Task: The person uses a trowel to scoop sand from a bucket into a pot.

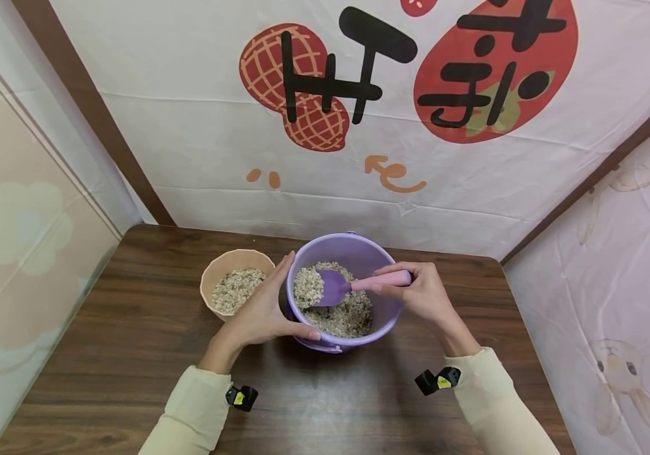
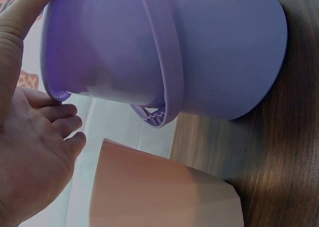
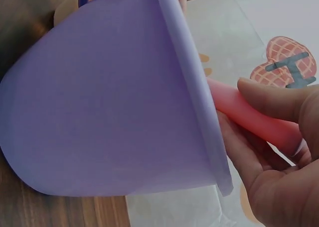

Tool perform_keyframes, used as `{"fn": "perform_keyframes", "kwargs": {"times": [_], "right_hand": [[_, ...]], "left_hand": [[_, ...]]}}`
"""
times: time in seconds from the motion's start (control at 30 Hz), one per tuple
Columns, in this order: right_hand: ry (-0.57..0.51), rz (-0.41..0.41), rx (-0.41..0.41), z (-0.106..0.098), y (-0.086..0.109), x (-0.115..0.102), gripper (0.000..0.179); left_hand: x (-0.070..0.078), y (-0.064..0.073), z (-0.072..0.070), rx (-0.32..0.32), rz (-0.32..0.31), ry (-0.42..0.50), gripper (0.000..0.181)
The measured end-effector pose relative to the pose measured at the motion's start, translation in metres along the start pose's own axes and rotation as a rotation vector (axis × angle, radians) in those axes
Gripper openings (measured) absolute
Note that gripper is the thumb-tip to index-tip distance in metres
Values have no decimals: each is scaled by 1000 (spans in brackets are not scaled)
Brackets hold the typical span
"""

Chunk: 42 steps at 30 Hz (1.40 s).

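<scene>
In the head view, a purple bucket (image 1: 390, 309) stands on the table, partly filled with pale, speckled grain (image 1: 353, 319). My left hand (image 1: 262, 313) holds its left side, thumb on the front rim and fingers at the outer wall. My right hand (image 1: 424, 294) grips the pink handle of a small shovel (image 1: 333, 289). A heap of grain lies on the shovel's purple blade, inside the bucket near its left wall. Left of the bucket is a peach bowl (image 1: 206, 287) with similar grain, partly hidden by my left hand. The right wrist view shows the pink handle (image 3: 249, 112) between thumb and fingers.
The brown wooden table (image 1: 325, 404) ends at a printed cloth wall (image 1: 199, 158) close behind the bucket and bowl. More cloth hangs at both sides. The bucket's carrying handle (image 2: 167, 53) hangs down along its outer wall, facing the bowl.
</scene>
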State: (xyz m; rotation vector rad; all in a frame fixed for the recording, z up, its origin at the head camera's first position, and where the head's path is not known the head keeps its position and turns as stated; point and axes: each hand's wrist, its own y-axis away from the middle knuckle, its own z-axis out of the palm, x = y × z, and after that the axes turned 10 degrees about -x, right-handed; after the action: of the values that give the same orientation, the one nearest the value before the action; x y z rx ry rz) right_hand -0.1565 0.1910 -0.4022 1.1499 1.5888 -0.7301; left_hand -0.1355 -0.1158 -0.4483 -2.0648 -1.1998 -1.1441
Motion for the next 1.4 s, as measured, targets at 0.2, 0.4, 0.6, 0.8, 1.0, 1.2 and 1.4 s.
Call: {"fn": "perform_keyframes", "kwargs": {"times": [0.2,0.4,0.6,0.8,1.0,1.2,1.4], "right_hand": [[-45,-14,67,-4,12,0,32],[-177,-27,109,-4,24,-1,35],[-218,-46,175,-6,36,2,40],[-293,-64,213,-6,46,10,39],[-328,-75,254,-5,51,20,32],[-352,-61,262,-3,51,27,33],[-364,-79,263,-3,48,29,32]], "left_hand": [[1,1,-1,3,4,-3,149],[1,2,0,6,4,1,149],[0,2,0,5,-2,-4,149],[0,2,0,7,2,5,149],[0,1,0,11,5,7,149],[-1,-1,1,15,2,6,149],[0,-3,1,21,0,-2,148]]}}
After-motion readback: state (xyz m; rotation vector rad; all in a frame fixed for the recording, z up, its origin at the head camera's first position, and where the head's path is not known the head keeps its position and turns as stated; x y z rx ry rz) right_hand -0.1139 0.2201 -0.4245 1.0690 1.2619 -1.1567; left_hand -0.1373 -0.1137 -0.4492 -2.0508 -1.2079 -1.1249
